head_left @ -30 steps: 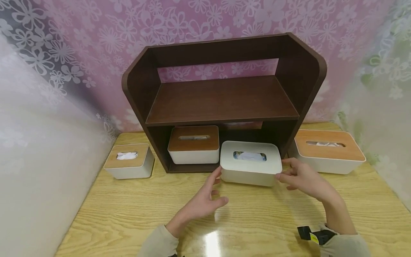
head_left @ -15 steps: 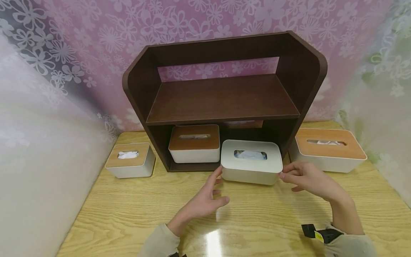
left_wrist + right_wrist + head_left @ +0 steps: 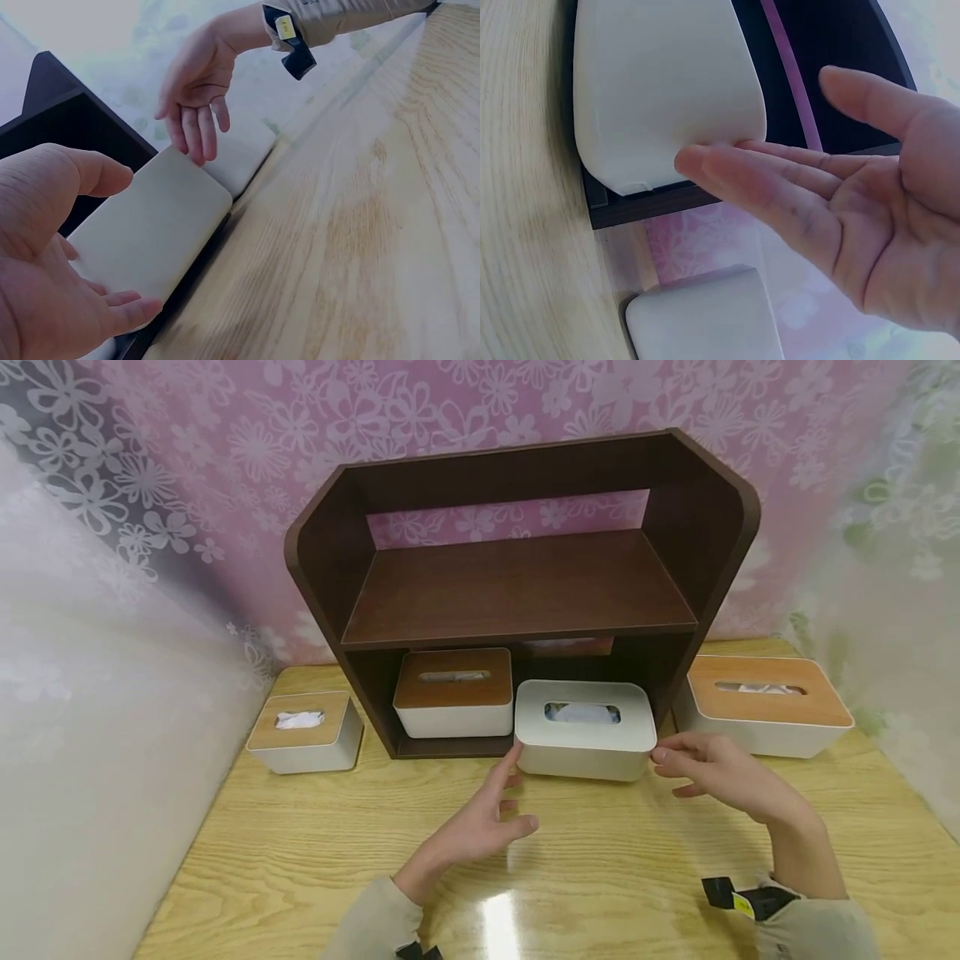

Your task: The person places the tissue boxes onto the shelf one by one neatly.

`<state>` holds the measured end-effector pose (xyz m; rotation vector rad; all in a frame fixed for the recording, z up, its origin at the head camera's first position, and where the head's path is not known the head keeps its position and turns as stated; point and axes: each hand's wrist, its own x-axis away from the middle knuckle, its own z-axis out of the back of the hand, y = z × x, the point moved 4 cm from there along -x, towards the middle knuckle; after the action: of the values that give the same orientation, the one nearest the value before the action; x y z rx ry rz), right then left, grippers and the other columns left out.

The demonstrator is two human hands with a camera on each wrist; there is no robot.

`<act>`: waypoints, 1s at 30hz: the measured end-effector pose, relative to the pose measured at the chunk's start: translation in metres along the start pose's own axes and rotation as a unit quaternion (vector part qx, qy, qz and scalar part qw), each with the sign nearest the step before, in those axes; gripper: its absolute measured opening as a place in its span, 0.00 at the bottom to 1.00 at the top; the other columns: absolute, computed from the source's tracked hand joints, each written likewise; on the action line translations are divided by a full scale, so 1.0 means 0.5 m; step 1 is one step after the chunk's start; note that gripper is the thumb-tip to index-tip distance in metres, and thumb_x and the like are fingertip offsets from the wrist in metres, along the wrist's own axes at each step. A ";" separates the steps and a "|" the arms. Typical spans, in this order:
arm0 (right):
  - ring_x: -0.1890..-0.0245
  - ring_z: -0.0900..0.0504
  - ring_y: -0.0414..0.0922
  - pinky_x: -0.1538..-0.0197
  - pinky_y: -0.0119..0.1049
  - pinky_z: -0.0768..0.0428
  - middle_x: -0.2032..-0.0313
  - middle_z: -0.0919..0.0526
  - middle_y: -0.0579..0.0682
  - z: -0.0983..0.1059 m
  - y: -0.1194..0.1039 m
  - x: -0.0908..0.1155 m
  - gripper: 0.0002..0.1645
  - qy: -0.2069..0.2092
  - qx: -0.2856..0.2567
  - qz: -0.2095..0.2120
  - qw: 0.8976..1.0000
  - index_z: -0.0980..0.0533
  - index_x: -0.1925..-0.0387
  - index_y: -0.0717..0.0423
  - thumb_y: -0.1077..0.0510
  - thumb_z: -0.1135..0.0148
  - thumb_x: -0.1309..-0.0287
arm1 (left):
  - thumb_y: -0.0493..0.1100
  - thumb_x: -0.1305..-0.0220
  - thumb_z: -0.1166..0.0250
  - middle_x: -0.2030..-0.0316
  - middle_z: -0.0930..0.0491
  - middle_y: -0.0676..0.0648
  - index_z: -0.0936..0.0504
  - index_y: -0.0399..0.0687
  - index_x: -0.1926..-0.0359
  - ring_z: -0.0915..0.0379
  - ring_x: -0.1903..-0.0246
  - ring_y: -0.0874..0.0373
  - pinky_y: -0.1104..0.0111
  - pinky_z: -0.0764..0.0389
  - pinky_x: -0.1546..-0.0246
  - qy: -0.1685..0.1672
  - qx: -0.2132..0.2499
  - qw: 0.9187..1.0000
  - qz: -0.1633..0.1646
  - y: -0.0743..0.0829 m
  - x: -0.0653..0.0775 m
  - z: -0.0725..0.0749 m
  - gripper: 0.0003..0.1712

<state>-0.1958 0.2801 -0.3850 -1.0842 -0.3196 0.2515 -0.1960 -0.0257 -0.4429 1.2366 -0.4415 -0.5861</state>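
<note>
A white tissue box with a white lid stands in the right part of the dark brown shelf's lower compartment. Its front juts a little past the shelf's bottom edge. White tissue shows in its slot. My left hand touches its front left corner with extended fingers, thumb held apart. At the right front corner, the fingertips of my right hand rest against the box's side. In the right wrist view those fingers look straight, touching the box's wall. Beside it on the left stands a white tissue box with a brown wooden lid.
A small tissue box with a light wooden lid sits on the table left of the shelf. Right of the shelf is a larger tissue box with an orange-brown lid. Floral walls enclose the table.
The white-lidded tissue box has shifted slightly deeper into the shelf, its right side most. My right fingers have moved along with it; my left hand keeps nearly the same pose.
</note>
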 end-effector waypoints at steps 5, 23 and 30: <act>0.40 0.27 0.69 0.57 0.45 0.15 0.36 0.33 0.76 -0.004 0.008 -0.002 0.33 -0.023 -0.037 0.003 0.999 0.39 0.33 0.77 0.50 0.59 0.21 | 0.39 0.32 0.38 0.22 0.65 0.52 0.68 0.62 0.21 0.51 0.27 0.42 0.50 0.34 0.34 -0.001 -0.007 1.000 0.001 -0.001 -0.009 0.001 0.55; 0.40 0.29 0.24 0.48 0.46 0.18 0.29 0.48 0.75 0.002 0.017 -0.004 0.36 -0.079 -0.092 0.048 0.991 0.59 0.24 0.70 0.49 0.75 0.19 | 0.46 0.25 0.44 0.22 0.70 0.56 0.71 0.63 0.21 0.55 0.25 0.42 0.47 0.39 0.32 -0.001 0.037 0.999 0.022 0.004 -0.030 0.007 0.50; 0.41 0.30 0.23 0.47 0.45 0.18 0.28 0.50 0.75 0.002 0.022 -0.005 0.36 -0.072 -0.088 0.045 0.993 0.60 0.24 0.70 0.49 0.73 0.19 | 0.46 0.26 0.44 0.22 0.70 0.56 0.70 0.63 0.21 0.54 0.25 0.43 0.47 0.40 0.31 0.000 0.040 0.999 0.022 0.005 -0.036 0.005 0.49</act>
<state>-0.1988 0.2849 -0.3946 -1.2582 -0.4276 0.3885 -0.2112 -0.0155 -0.4399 1.2993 -0.4947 -0.5366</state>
